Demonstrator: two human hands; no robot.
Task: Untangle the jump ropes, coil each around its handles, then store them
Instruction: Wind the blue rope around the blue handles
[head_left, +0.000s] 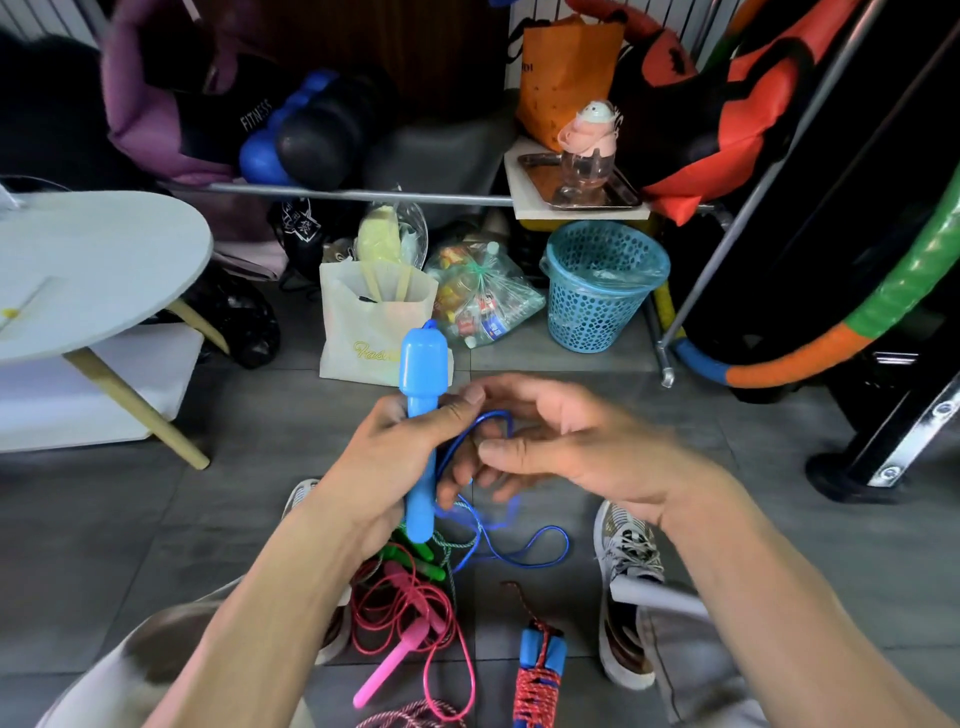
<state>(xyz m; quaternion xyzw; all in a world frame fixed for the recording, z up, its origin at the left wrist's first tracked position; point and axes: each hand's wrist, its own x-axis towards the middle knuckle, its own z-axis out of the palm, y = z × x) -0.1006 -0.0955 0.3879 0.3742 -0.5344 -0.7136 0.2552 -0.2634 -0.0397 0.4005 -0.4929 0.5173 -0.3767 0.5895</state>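
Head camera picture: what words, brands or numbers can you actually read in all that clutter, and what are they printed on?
"FITNESS": white letters on the black bag on the shelf.
"Fas…": gold script on the cream paper bag; the rest is hidden behind the blue handle.
White emblem on the black bag under the shelf: unreadable.
Print on the orange bag: too small.
Bottle labels in the clear plastic bag: too blurred.
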